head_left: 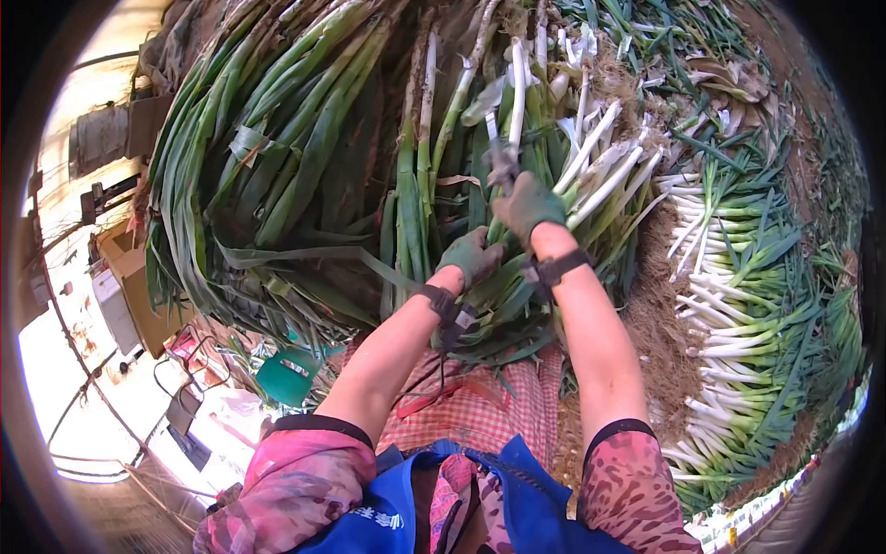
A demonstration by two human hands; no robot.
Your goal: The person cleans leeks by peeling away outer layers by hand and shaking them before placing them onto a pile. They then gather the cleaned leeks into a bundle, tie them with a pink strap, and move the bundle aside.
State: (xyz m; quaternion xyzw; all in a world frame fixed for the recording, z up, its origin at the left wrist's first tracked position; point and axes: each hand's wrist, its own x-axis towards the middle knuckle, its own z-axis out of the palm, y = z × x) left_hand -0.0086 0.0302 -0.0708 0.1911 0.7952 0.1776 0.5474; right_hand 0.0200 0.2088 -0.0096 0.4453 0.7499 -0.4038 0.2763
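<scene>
1. Left hand [472, 256]: gloved in green, fingers curled shut around the green leaves of a leek stalk [494, 235] lying across the lap.
2. Right hand [526, 205]: also gloved, closed tight on the handle of a small tool [503, 162] (blurred; its kind cannot be told), held just above the same stalk.
3. Leek stalk: between the two hands, in front of the chest, over a red checked cloth [498, 406].
4. Untrimmed leek pile [305, 138]: long green leaves heaped at left and ahead.
5. Trimmed leeks [738, 305]: white shafts laid in rows at right, well apart from the hands.
6. Green stool [288, 377]: lower left, beside the pile.
</scene>
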